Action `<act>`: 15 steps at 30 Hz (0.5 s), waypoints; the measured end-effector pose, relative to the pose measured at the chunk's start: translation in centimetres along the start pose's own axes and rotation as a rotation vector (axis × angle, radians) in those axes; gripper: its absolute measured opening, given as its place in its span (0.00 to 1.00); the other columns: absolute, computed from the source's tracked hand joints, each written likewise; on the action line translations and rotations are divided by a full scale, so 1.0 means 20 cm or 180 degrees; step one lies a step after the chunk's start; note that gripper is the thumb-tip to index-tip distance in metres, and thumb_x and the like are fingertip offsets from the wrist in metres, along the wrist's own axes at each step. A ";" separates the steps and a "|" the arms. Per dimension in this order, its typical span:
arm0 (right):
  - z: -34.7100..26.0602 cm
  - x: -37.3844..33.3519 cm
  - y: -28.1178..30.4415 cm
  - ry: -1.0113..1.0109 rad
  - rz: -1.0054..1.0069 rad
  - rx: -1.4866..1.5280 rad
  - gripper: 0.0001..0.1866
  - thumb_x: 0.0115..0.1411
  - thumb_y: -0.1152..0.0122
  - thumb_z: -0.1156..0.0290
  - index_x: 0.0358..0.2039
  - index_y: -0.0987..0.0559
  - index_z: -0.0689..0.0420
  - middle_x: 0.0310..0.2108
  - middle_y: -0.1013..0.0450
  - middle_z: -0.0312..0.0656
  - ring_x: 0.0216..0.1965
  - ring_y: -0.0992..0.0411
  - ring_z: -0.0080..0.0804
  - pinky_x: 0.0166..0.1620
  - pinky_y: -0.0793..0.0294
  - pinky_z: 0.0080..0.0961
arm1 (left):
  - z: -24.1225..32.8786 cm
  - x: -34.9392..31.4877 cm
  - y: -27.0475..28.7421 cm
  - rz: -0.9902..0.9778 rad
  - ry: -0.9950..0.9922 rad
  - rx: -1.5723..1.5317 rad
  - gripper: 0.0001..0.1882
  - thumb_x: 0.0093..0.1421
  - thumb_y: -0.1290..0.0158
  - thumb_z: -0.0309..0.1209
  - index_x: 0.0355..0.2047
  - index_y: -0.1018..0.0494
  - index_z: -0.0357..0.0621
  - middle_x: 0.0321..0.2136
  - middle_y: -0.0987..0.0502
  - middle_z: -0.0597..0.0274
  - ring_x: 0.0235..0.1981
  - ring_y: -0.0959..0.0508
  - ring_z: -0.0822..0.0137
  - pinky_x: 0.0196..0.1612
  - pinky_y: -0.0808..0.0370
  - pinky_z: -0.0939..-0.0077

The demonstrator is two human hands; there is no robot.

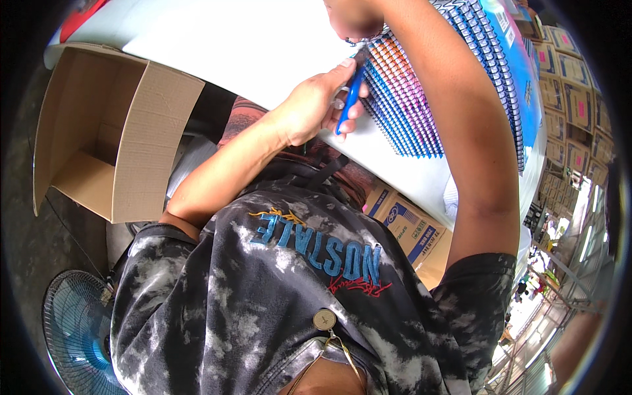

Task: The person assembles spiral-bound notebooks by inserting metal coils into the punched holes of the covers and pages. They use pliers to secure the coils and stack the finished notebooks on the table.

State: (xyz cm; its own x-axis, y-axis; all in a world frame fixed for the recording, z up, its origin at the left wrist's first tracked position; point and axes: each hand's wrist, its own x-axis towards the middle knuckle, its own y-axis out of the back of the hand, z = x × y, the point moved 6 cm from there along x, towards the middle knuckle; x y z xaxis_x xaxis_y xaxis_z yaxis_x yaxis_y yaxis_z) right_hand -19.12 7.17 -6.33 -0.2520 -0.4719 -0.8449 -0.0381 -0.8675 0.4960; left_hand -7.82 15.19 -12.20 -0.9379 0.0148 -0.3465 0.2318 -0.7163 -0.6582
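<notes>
My left hand (319,102) is wrapped round a blue-handled tool (351,102) with a narrow dark metal head, perhaps pliers. The tool's head points away from me, beside the edge of a stack of spiral-bound notebooks (403,99) whose coils form rows of blue, orange, pink and purple. Past the tool's head, my right hand (355,20) is curled at the far edge of the view, partly cut off and blurred. A bit of dark wire or coil shows under its fingertips; what it holds I cannot make out. My right forearm crosses over the notebooks.
The notebooks lie on a white table (217,39). An open cardboard box (155,125) is at the left, above a standing fan (76,329). Another carton (418,230) sits below the table's edge, and stacked cartons (573,99) fill the far right.
</notes>
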 end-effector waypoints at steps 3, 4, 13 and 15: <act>0.00 0.00 0.01 0.0121 0.0072 0.0147 0.07 0.46 0.38 0.72 0.27 0.19 0.60 0.25 0.24 0.44 0.25 0.27 0.35 0.31 0.29 0.33 | 0.00 -0.03 -0.02 0.0041 0.0007 0.0151 0.29 0.65 0.70 0.54 0.45 0.35 0.40 0.29 0.25 0.57 0.32 0.22 0.62 0.31 0.24 0.74; 0.00 0.00 0.01 0.0090 0.0059 0.0150 0.08 0.47 0.39 0.72 0.28 0.19 0.60 0.26 0.24 0.44 0.26 0.27 0.35 0.32 0.29 0.33 | 0.01 -0.04 -0.03 0.0048 0.0038 0.0217 0.29 0.64 0.70 0.54 0.45 0.35 0.40 0.30 0.25 0.56 0.33 0.22 0.62 0.32 0.24 0.74; 0.03 -0.08 0.02 -0.0415 -0.0737 0.0010 0.13 0.50 0.40 0.70 0.38 0.20 0.57 0.37 0.24 0.44 0.35 0.27 0.36 0.40 0.29 0.34 | 0.02 -0.01 -0.01 -0.0123 -0.0089 0.0098 0.30 0.65 0.70 0.53 0.46 0.35 0.38 0.32 0.26 0.52 0.32 0.22 0.63 0.27 0.24 0.77; 0.01 -0.13 0.06 0.0026 -0.0548 0.0048 0.14 0.51 0.40 0.71 0.40 0.21 0.56 0.38 0.24 0.43 0.37 0.27 0.35 0.41 0.29 0.33 | 0.03 -0.03 -0.06 -0.0131 -0.0103 0.0009 0.30 0.64 0.70 0.54 0.46 0.35 0.38 0.32 0.25 0.52 0.33 0.22 0.62 0.30 0.24 0.75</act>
State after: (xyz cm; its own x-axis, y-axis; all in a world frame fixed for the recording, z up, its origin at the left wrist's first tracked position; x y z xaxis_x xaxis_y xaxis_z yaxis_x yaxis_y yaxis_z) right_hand -18.75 7.41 -3.39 -0.2326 -0.3179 -0.9191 -0.0945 -0.9332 0.3467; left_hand -7.65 15.65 -10.68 -0.9546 0.0218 -0.2972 0.1921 -0.7175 -0.6696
